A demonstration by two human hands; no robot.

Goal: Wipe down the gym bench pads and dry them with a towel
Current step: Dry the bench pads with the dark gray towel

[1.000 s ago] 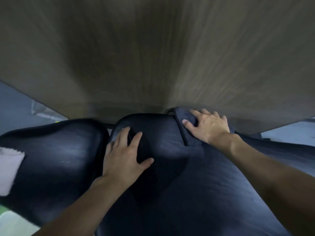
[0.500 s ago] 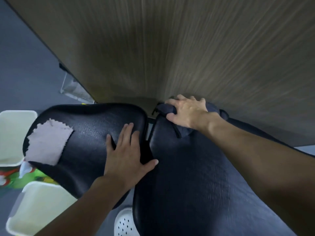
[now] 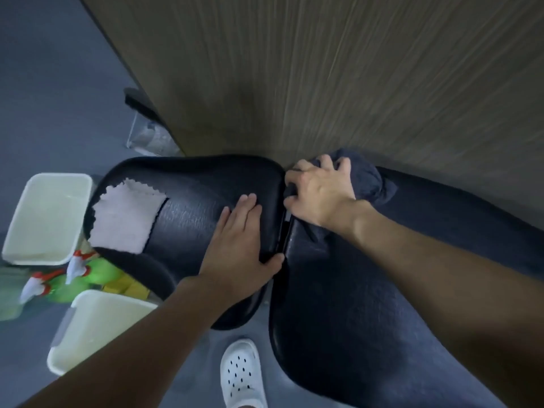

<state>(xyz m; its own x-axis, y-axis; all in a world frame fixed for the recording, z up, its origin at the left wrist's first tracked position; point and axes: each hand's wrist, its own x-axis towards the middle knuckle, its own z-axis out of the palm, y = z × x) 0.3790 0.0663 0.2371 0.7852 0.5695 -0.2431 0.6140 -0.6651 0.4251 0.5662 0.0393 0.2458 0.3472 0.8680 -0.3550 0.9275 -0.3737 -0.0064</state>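
Two black bench pads fill the middle: a smaller seat pad (image 3: 194, 201) on the left and a long back pad (image 3: 368, 304) on the right, with a narrow gap between them. My left hand (image 3: 238, 245) lies flat, fingers together, on the seat pad's right edge. My right hand (image 3: 319, 192) grips a bunched dark blue towel (image 3: 368, 178) at the far end of the gap, against the wall. A pale pink cloth (image 3: 126, 216) lies flat on the seat pad's left end.
A wood-grain wall (image 3: 353, 78) stands right behind the bench. On the grey floor at left are two cream plastic bins (image 3: 50, 216) (image 3: 100, 328) and green spray bottles (image 3: 79, 278) with orange-white triggers. My white perforated shoe (image 3: 241, 375) is below the gap.
The view has swung left and down, showing the bins, bottles and shoe. My right hand has bunched the dark towel tighter at the gap. My left hand stays flat on the seat pad.
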